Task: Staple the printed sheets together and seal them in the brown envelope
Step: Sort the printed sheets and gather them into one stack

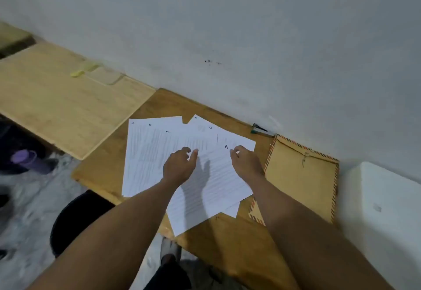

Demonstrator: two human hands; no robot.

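Early stage, by our reading: the printed sheets (pixel 182 164) lie fanned and overlapping on the wooden table (pixel 227 244), unstapled as far as we can see, hand-numbered at their corners. The brown envelope (pixel 300 180) lies just right of the sheets, empty by its look; what we take for the stapler (pixel 259 129) sits beyond the sheets at the wall. Squaring, stapling, inserting and sealing remain. Both arms reach forward. Left hand (pixel 178 166) hovers palm-down over the sheets, fingers loosely curled, holding nothing. Right hand (pixel 246 162) rests on the sheet marked 4, fingertips bent onto it.
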